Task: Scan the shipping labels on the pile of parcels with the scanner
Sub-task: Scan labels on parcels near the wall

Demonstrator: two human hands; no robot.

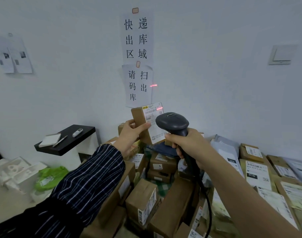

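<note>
Scanning's underway: parcel (138, 118) is held in left grip (129, 133) above the pile (141, 198), scanner (172, 121) is clutched in right grip (189, 145); beam (159, 108) should probably be re-aimed at the barcode.

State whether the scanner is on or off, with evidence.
On: the scanner throws a red line on the parcel label and wall.

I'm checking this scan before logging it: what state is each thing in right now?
small box: lifted upright, label facing the scanner.
left hand: grips the small box.
right hand: grips the scanner's handle.
scanner: on, red line across the label's top right edge.
pile of parcels: jumbled, lying below.
pen: lying flat on the black shelf.
</note>
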